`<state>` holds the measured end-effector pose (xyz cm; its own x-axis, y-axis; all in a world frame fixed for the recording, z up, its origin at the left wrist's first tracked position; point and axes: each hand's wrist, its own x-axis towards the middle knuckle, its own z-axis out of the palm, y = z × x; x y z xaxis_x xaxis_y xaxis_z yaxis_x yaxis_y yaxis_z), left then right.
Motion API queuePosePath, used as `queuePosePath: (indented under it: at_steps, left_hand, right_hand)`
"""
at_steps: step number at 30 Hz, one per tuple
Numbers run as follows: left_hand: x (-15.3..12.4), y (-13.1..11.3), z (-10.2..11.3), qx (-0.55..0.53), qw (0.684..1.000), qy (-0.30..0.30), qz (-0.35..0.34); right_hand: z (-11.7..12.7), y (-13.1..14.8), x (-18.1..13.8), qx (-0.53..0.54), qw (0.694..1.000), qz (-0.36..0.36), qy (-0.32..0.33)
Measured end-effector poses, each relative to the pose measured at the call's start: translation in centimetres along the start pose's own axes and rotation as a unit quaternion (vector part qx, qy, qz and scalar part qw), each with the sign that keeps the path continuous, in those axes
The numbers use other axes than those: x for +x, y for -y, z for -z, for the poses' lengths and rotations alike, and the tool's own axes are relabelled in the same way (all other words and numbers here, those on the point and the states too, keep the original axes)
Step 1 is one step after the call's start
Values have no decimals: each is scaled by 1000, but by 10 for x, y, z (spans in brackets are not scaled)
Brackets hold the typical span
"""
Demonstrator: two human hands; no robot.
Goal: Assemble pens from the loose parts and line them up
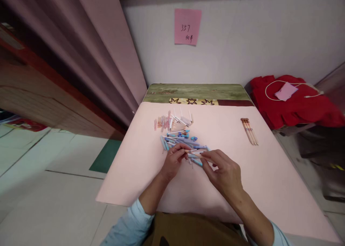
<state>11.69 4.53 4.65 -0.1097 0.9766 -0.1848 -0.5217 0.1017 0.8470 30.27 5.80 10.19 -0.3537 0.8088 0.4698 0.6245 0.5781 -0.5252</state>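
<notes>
A heap of blue pen parts [183,140] lies in the middle of the pale pink table cover [140,167]. Behind it sits a cluster of thin white refills and small clear pieces [175,122]. My left hand [174,161] and my right hand [221,170] meet at the near edge of the heap. Both pinch the ends of one slim tan and white pen [195,151] held level between them. Several blue pieces lie just under my fingers.
Several tan assembled pens [249,131] lie side by side at the right of the table. A red cloth [293,102] with a white cable and a pink slip is heaped on a seat to the right. A pink note [187,26] hangs on the wall. Curtains hang at left.
</notes>
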Motion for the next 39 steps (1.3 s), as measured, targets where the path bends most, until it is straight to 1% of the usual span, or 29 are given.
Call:
queuePosePath:
  at_steps: [2,4,6,8,10,12,15,18,22,26,29,32,36,39]
  left_hand:
    - [1,-3,-1,27,1000,-9,-5]
    - [1,-6,-4,9,1000,-28,-9]
    - [2,-8,-9,-49,997,-52,-2]
    - [1,-10,-16,-121,990,-71,25]
    - [-1,-11,-22,-178,979,-82,57]
    - [-3,-11,-28,-205,972,-90,74]
    - [-6,-8,-34,-199,969,-119,82]
    - [-9,-4,-39,-182,968,-150,91]
    - [-12,-3,-45,-184,964,-163,97]
    - [-15,-6,-48,-179,962,-183,100]
    - [-17,-9,-50,-148,967,-191,84]
    - [-19,-9,-51,-123,971,-193,70]
    - [-21,-7,-54,-104,975,-184,65]
    - [-21,-6,-55,-92,978,-179,55]
  right_hand:
    - [-1,0,0,-11,1000,-5,8]
    - [-2,-1,0,-4,1000,-18,17]
    - [-4,-2,0,18,999,-36,23]
    - [-6,-2,-1,37,998,-46,20]
    - [-9,-2,-2,44,998,-44,14]
    - [-12,-2,-4,43,998,-37,7]
    - [-15,-1,-7,51,998,-27,-5]
    - [-18,-1,-8,61,997,-15,-32]
    - [-21,-2,-10,39,996,-5,-77]
    - [-23,-3,-13,42,995,-2,-89]
    - [-23,0,-15,62,994,-40,-77]
    - [-22,2,-16,78,990,-114,-39]
    - [-21,1,-15,138,968,-208,28]
    - [-21,0,-14,198,948,-238,67]
